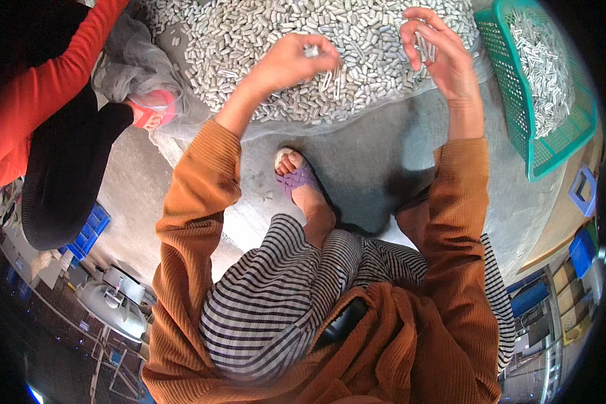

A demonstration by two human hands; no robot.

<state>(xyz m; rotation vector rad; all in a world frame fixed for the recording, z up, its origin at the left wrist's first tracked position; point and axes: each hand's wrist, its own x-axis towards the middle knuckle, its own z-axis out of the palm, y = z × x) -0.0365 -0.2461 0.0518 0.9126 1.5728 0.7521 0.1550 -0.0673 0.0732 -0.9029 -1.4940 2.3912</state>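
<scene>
Your rust-orange ribbed sweater (pixel 411 337) fills the bottom of the frame, closest to the lens, with your black-and-white striped trousers (pixel 276 296) just above it at lower centre. One foot in a purple woven sandal (pixel 296 176) rests on the grey concrete floor (pixel 377 155) in the middle of the picture.

Both your forearms reach up toward the top of the frame. Your left hand (pixel 296 62) sits at top centre, fingers curled in and pinching a small pale grey piece (pixel 311 50) at the fingertips; a few more of the same pieces show just under the hand. Your right hand (pixel 441 57) is at upper right, fingers loosely bent around a small bundle of slim grey pieces (pixel 425 46), held upright between thumb and fingers. How many are in it you cannot tell from this view.

Under both hands, across the top of the frame, lies the heap of small grey cylindrical pieces (pixel 249 47), piled on a grey cloth (pixel 124 64) that bunches up at upper left. At the far upper right, a teal plastic mesh basket (pixel 552 148) stands tilted beside the heap, holding a layer of the same pieces laid lengthwise.

Along the left edge sits another person in a red top (pixel 27 114) and black trousers, one foot in a pink sandal (pixel 151 108) touching the cloth. Blue crates (pixel 87 232) lie at lower left.
</scene>
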